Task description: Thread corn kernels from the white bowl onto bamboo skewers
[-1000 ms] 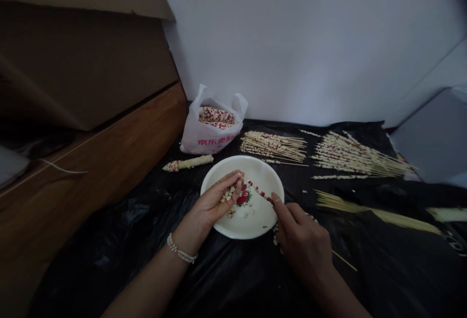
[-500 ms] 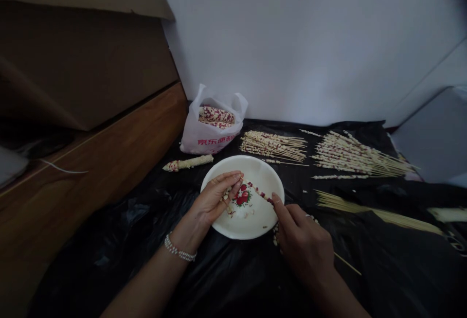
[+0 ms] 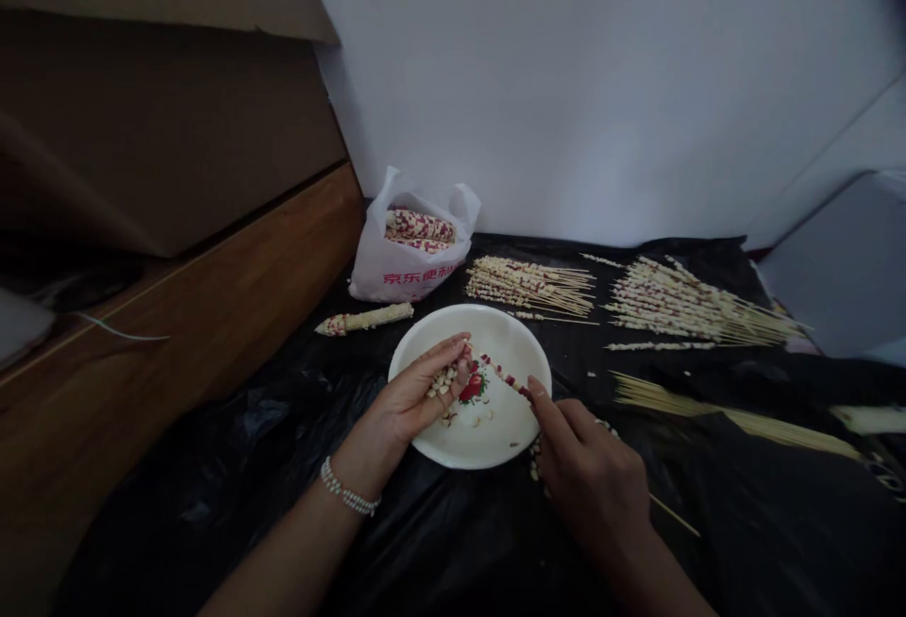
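Over the white bowl (image 3: pixel 495 442), my left hand (image 3: pixel 425 391) cups loose corn kernels (image 3: pixel 443 381), its thumb and fingertips pinched together near the skewer's tip. A skewer threaded with red and cream kernels (image 3: pixel 511 379) runs from my right hand (image 3: pixel 591 457) toward those fingertips. My right hand is closed round the skewer at the bowl's right edge, and the bare stick end comes out below it. Whether a kernel sits between my left fingertips is too small to tell. More kernels show beside and under my right hand.
Behind the bowl stands a white plastic bag (image 3: pixel 403 268) with corn cobs. A partly stripped cob (image 3: pixel 364 318) lies at its left. Filled skewers (image 3: pixel 530 284) and a larger pile (image 3: pixel 679 306) lie behind and right, bare sticks (image 3: pixel 736 414) nearer. Black plastic (image 3: pixel 283 523) lies underneath.
My left hand has opened slightly, showing more of the kernels in its palm. My right hand and the skewer have hardly moved.
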{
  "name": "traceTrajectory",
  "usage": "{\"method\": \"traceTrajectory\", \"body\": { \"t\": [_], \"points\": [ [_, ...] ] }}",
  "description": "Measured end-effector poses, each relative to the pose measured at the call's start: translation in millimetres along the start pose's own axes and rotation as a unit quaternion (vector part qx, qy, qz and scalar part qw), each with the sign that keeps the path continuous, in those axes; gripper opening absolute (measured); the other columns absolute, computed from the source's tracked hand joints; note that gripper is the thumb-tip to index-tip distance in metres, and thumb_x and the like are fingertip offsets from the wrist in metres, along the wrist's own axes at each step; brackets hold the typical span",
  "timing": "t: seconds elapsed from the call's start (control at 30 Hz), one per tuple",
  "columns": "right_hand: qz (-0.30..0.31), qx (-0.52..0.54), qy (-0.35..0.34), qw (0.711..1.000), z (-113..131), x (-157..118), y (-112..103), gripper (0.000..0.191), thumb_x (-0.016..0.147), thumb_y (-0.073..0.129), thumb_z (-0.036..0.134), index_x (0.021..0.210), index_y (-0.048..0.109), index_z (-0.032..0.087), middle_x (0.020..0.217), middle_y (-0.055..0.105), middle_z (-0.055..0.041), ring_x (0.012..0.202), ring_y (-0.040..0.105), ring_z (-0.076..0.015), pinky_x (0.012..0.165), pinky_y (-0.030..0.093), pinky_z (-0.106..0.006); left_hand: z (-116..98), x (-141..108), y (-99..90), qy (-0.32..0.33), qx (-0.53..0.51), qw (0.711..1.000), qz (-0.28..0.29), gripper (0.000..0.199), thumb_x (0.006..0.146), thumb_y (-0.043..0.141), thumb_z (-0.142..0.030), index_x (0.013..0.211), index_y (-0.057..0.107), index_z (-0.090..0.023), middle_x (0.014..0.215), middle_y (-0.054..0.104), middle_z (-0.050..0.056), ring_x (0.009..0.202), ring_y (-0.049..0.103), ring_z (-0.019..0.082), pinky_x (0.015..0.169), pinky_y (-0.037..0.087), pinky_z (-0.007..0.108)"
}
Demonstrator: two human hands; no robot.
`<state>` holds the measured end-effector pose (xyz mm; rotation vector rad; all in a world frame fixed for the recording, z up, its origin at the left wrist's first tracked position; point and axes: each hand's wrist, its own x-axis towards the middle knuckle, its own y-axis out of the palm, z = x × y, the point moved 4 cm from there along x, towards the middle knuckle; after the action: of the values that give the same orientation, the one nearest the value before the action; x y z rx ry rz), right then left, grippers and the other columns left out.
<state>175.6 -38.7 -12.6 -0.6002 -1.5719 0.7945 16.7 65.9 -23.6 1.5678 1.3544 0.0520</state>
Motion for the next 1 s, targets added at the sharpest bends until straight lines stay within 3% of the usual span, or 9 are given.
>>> {"method": "traceTrajectory", "body": {
  "t": [0.47, 1.0],
  "points": [
    [0.002, -0.002, -0.002, 1.0, 2.1, 0.3, -2.0, 0.044, 0.083, 0.046, 0.01, 0.125, 0.056, 0.018, 0.073, 0.062, 0.0001, 0.054, 0.05, -0.0067, 0.051, 0.031, -0.024, -2.0, -4.5, 0.8, 0.049, 0.07, 0.996, -0.033, 0.021, 0.07, 0.07, -0.004, 0.087, 0.071, -0.016, 0.087, 0.07, 0.003, 0.075, 0.062, 0.01, 0.073, 0.05, 0.018],
    [0.002, 0.009, 0.0, 1.0, 2.1, -0.1, -0.7, 0.043, 0.083, 0.045, 0.01, 0.123, 0.058, 0.017, 0.072, 0.062, 0.0006, 0.051, 0.046, -0.0074, 0.049, 0.028, -0.025, -2.8, -2.3, 0.9, 0.092, 0.1, 0.991, -0.017, 0.014, 0.072, 0.07, -0.008, 0.084, 0.072, -0.016, 0.08, 0.069, 0.003, 0.073, 0.062, 0.009, 0.068, 0.051, 0.014]
  ]
}}
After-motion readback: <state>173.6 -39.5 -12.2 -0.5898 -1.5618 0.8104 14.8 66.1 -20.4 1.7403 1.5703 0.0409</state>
